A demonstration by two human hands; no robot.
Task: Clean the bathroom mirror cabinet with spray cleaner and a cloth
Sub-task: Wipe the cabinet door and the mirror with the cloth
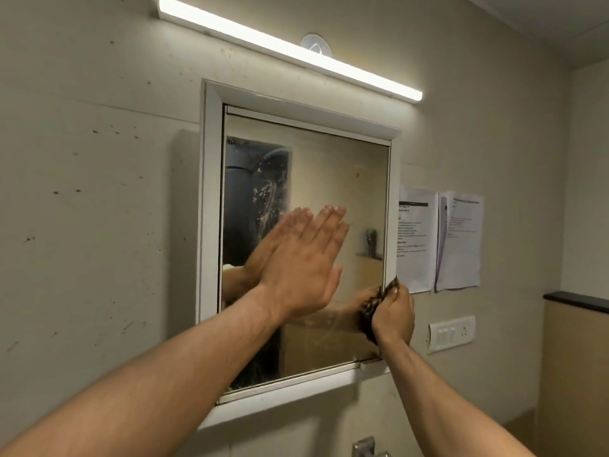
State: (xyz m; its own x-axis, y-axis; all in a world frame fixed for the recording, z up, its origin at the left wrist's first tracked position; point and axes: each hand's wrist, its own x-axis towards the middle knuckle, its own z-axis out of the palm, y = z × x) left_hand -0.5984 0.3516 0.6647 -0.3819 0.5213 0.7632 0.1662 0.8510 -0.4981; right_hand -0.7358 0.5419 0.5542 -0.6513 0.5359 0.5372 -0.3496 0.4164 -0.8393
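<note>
At the lower right edge of the mirror (329, 179), the right grip (393, 315) is clenching a dark, bunched cloth (370, 308) and pressing it to the glass, just inside the white frame of the mirror cabinet (211, 225). Nearer the middle of the frame, the left grip (296, 268) is lying released, fingers straight and together, palm flat against the glass as if bracing the door. Whitish smears (263, 192) are showing toward the upper left of the mirror, so the dirtiest patch is lying up and to the left of the cloth, diagonally across the pane. The left grip is sitting closer to those smears but is carrying nothing and is standing between them and the cloth; the wiping is probably falling to the right arm, sweeping leftward and upward. No spray cleaner is showing. Two papers (458, 239) are hanging on the wall just right of the cabinet.
</note>
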